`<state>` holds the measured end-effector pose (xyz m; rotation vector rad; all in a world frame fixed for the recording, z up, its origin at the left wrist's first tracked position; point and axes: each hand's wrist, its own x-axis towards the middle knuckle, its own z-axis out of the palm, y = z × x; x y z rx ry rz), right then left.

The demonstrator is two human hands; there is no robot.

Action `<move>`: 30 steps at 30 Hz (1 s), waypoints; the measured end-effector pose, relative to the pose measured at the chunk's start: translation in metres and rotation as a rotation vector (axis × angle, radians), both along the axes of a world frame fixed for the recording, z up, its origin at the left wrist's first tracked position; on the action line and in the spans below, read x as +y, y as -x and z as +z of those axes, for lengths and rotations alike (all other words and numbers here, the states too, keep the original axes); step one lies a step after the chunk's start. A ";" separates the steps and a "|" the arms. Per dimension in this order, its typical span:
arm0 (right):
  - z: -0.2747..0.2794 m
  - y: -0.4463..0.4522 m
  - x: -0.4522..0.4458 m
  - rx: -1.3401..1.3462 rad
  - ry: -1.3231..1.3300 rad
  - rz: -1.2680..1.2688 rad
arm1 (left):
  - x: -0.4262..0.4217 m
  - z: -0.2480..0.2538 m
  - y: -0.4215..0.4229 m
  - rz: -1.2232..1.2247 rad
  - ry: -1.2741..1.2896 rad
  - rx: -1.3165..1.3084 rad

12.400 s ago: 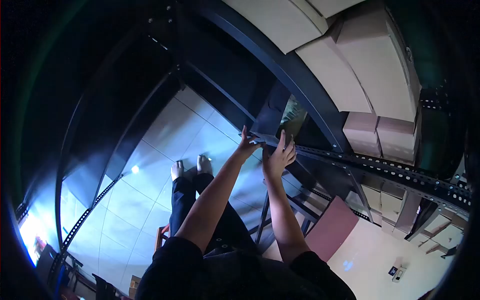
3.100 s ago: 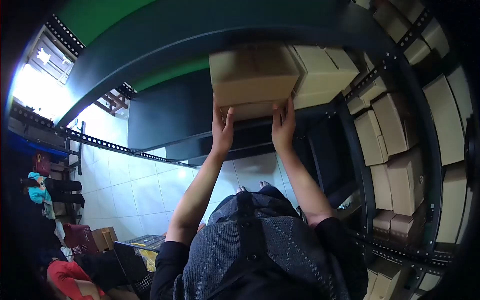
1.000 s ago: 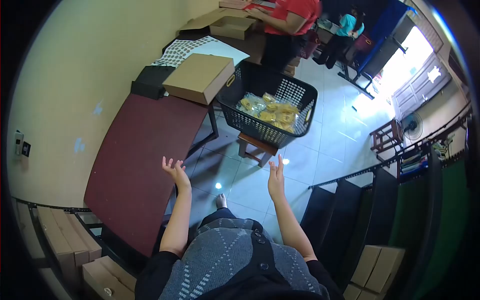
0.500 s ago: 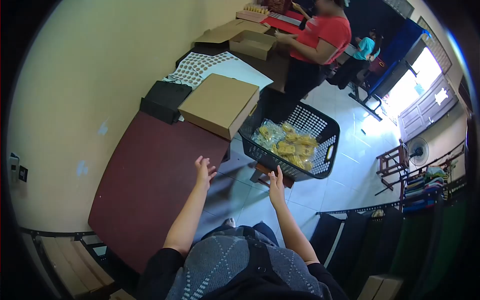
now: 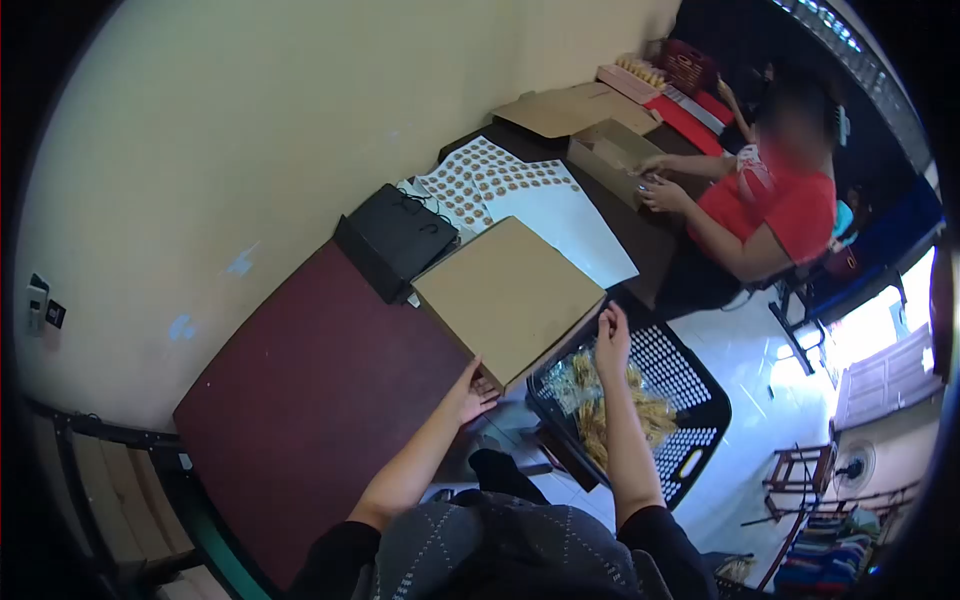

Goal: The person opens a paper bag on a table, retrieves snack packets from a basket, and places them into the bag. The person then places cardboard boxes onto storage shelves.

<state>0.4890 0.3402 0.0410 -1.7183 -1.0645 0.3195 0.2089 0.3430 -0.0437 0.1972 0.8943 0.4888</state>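
A closed brown cardboard box (image 5: 510, 295) lies at the right side of the maroon tabletop (image 5: 330, 400). My left hand (image 5: 472, 396) is at the box's near corner, thumb against its edge and fingers apart. Beside the right corner is my right hand (image 5: 613, 342), its fingers loosely bent and nothing visibly held. Under my right forearm stands a black plastic basket (image 5: 700, 385) with several clear packets of yellow food (image 5: 650, 415); my arm covers part of them.
A black paper bag (image 5: 400, 240) and white sheets with round brown stickers (image 5: 560, 225) lie behind the box. A person in a red shirt (image 5: 800, 215) works at an open cardboard box (image 5: 610, 150). A wooden stool (image 5: 800, 475) stands at the right.
Both hands have moved forward to the closed cardboard box, one at each side. My view has turned right and closer to the table. The person in red now has both hands at the open box.
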 end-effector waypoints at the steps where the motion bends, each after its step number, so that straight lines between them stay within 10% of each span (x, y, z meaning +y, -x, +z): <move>1: 0.005 -0.014 0.025 -0.002 0.046 -0.018 | 0.003 0.008 -0.003 0.027 0.013 0.008; 6: 0.002 -0.067 0.121 -0.090 0.505 0.163 | 0.006 0.003 -0.008 0.106 0.073 -0.079; 11: -0.011 -0.079 0.149 0.376 0.881 0.785 | 0.007 0.024 -0.008 0.120 0.037 -0.041; 17: -0.019 -0.093 0.151 0.761 1.024 0.689 | -0.012 0.040 -0.014 0.088 -0.066 0.070; 30: 0.037 0.011 0.009 0.983 0.423 0.766 | -0.119 0.134 0.118 0.232 -0.450 0.163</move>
